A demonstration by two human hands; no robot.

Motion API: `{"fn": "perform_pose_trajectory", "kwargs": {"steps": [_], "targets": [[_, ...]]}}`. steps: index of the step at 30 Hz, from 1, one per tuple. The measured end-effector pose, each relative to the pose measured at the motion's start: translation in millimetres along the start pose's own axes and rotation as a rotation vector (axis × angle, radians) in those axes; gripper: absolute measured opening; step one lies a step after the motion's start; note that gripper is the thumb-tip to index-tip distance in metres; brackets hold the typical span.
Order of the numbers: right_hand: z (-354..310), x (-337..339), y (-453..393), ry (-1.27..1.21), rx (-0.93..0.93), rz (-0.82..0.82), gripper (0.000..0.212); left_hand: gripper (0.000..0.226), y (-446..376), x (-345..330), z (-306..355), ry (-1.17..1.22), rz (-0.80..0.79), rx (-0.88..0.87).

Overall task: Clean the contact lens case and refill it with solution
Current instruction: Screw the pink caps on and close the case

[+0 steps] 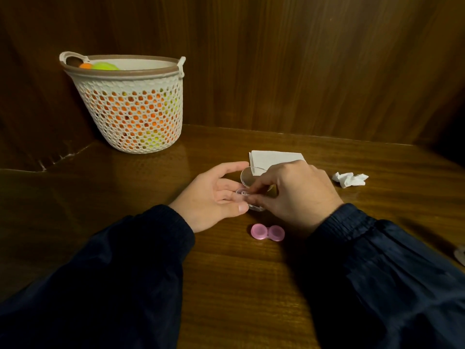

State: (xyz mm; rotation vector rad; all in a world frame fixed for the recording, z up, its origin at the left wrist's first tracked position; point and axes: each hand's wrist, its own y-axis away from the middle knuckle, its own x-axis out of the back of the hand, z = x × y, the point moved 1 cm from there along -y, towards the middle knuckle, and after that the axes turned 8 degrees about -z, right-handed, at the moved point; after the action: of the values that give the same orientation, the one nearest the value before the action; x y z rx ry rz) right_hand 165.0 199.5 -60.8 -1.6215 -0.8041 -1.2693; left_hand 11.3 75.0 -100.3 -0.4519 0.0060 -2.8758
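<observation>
**Case closed on the table; both hands working a clear box**

We are holding a small clear box [251, 197] between both hands. Our left hand [216, 195] is cupping it, thumb pressing its near edge and fingers curling round the far side. Our right hand [294, 195] is pinching at something inside or on top of it with thumb and fingertips; what exactly is being pinched we cannot tell, as the fingers are hiding it. The box's round clear lid [247, 176] is standing open, just beyond the pinch.

The pink case [267, 232] is lying just nearer to us than the grip, apart from both hands, with both caps apparently on. Just behind the grip a folded tissue [274, 157] is lying flat. Well out to the right of the grip a crumpled tissue [349, 179] is sitting on the table [226, 285].

Progress, as a judgement: the crumpled tissue is suggesting some wiping may be done already, though we cannot confirm this. No solution bottle is showing. The case is looking closed, so refilling is either finished or not begun; we are leaning towards the later stage, with accessories being put away.
</observation>
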Motion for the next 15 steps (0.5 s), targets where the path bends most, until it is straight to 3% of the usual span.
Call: {"fn": "perform_pose_trajectory", "kwargs": {"steps": [6,10,12,15], "targets": [[1,0,-1,0.013,0.008,-0.004,0.027,0.08,-1,1,-1,0.023,-0.012,-0.006],[11,8,1,-0.153,-0.021,0.042,0.018,0.08,-2,3,-5,0.031,0.054,0.0],[22,14,3,-0.341,-0.033,-0.063,0.024,0.081,-3,4,-7,0.032,0.114,0.013],[30,19,10,-0.492,-0.042,-0.406,0.05,0.081,-5,5,-10,0.047,0.167,0.034]]}}
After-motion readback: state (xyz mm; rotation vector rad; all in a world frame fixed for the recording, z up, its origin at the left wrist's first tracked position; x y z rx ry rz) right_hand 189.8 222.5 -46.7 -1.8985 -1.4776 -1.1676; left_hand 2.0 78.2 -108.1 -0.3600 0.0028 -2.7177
